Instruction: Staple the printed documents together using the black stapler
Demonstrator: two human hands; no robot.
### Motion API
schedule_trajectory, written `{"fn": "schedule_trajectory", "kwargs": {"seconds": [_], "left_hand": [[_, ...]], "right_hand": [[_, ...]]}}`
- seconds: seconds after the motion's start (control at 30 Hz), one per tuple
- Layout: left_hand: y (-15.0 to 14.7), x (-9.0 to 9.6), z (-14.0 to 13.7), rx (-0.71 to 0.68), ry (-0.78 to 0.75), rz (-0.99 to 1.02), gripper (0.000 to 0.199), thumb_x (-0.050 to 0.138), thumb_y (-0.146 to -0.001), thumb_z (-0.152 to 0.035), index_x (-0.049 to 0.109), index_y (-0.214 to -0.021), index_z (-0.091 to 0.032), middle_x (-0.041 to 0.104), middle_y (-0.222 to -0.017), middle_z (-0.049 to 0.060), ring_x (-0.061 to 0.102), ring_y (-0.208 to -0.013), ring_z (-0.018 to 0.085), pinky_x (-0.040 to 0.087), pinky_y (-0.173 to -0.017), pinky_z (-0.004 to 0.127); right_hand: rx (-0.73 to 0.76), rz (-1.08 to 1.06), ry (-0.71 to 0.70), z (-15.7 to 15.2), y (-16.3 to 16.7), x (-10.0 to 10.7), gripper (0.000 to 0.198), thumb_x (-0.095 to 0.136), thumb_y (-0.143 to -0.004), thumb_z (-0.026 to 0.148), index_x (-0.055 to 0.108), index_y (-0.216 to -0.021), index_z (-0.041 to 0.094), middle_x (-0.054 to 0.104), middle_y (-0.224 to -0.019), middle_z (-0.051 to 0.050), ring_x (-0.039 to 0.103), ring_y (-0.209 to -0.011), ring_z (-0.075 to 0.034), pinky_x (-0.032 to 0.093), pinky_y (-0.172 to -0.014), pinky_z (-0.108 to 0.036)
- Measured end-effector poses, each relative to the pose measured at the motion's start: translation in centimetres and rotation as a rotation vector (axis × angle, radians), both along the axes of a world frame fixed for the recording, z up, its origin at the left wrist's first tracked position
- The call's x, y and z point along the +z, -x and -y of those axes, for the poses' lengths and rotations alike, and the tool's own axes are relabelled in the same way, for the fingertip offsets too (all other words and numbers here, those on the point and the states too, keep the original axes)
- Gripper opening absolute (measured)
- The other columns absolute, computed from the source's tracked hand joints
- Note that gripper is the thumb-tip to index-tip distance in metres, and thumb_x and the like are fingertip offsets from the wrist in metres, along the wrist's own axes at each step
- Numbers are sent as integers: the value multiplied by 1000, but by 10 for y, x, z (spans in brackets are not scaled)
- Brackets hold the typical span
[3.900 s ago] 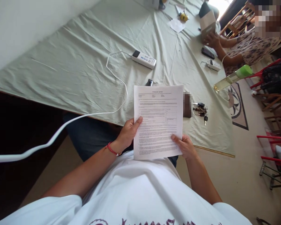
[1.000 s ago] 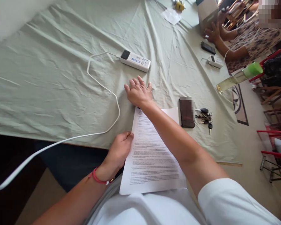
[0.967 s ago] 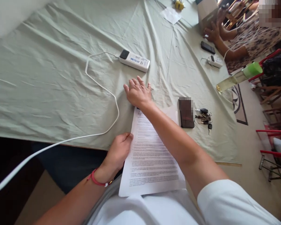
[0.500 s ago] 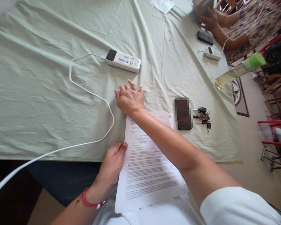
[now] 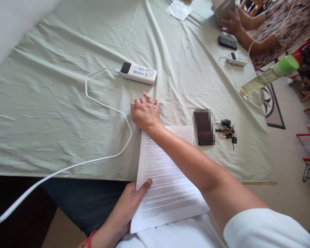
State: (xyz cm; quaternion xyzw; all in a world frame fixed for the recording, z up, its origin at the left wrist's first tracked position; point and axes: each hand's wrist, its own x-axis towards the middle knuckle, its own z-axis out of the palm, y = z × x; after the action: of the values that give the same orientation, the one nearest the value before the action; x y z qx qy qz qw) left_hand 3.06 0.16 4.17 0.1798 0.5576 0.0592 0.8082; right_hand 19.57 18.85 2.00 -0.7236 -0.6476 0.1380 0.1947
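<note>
Printed sheets of paper [image 5: 170,193] lie partly on the table and stick out over its front edge toward my white shirt. My left hand [image 5: 134,201], with a red cord bracelet at the wrist, grips their left edge, thumb on top and fingers hidden below. Stretched across the sheets, my right arm ends in my right hand [image 5: 146,112], palm down on the cloth just past the top left corner, fingers spread and holding nothing. Beyond its fingertips sits a white power bank [image 5: 138,73] with a dark end and a white cable [image 5: 113,107] plugged in.
A dark phone [image 5: 204,127] and a bunch of keys [image 5: 228,131] lie right of the sheets. A green-capped bottle [image 5: 270,75] is near the table's right edge. Another person's hands [image 5: 232,22] are at the far right, by a second phone [image 5: 227,42] and white device [image 5: 237,59].
My left hand has slid down the left edge of the sheets, its thumb now farther over the print. My right hand stays spread on the cloth. The view has shifted slightly.
</note>
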Motion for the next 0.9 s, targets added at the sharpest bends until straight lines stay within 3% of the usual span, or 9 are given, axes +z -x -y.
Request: {"fn": "schedule_trajectory", "kwargs": {"seconds": [0.2, 0.53, 0.9], "left_hand": [[7, 2, 10, 10, 126, 126, 58, 98, -56, -39, 80, -104, -11, 80, -102, 18, 74, -106, 42, 60, -94, 49], [15, -4, 8, 29, 166, 223, 56, 99, -54, -33, 81, -101, -9, 80, -103, 19, 74, -107, 40, 58, -101, 48], [15, -8, 8, 35, 132, 236, 66, 100, -52, -48, 81, -101, -9, 79, -105, 20, 76, -104, 39, 60, -97, 46]], "right_hand": [[-8, 15, 8, 0, 0, 1, 33, 34, -109, 34, 63, -116, 19, 64, -140, -13, 30, -154, -28, 13, -125, -66], [-10, 56, 5, -2, 0, -2, 33, 33, -109, 33, 64, -113, 20, 65, -140, -12, 32, -153, -29, 16, -124, -67], [-12, 69, 10, -3, 1, -2, 33, 33, -108, 31, 64, -113, 22, 64, -140, -11, 31, -154, -28, 15, -124, -66]]}}
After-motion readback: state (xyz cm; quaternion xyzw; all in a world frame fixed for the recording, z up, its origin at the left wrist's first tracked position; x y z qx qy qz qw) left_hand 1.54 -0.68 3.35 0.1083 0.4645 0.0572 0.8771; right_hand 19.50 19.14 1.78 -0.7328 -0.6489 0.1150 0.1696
